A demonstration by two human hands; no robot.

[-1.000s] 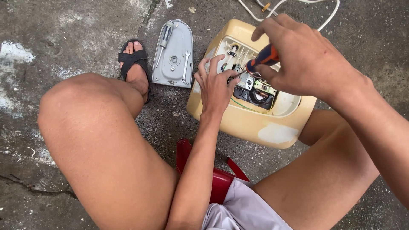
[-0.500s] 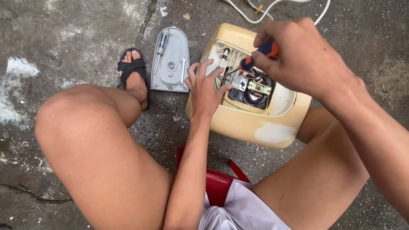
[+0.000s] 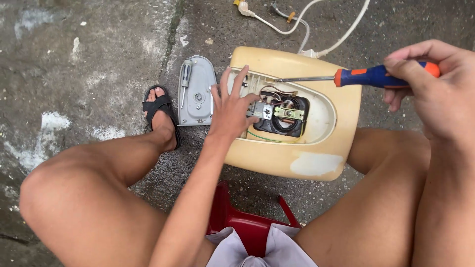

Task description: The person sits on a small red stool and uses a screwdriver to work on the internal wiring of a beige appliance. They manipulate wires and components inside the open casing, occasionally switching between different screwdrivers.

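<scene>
Here my left hand (image 3: 231, 111) lies flat with fingers spread on the rim of the cream plastic housing (image 3: 316, 163), pressing it down so it stays put on the concrete floor (image 3: 89, 59) between my knees. My right hand (image 3: 435, 94) is closed around the orange-and-blue handle of a screwdriver (image 3: 366, 76), held level so its thin shaft points in over the open cavity, the tip near the upper edge of the opening. Inside that cavity sits the black motor block (image 3: 287, 118) with a small metal switch part beside my fingertips and a few thin wires. The grey cover plate (image 3: 198, 91) lies just beside the housing on the floor, out of my way, with a second, smaller screwdriver (image 3: 185, 79) resting on it. So: two screwdrivers, one housing, one cover plate. A white cord (image 3: 297, 22) trails off behind the housing. I sit on a red stool (image 3: 247, 227), one black sandal (image 3: 161, 111) showing.
</scene>
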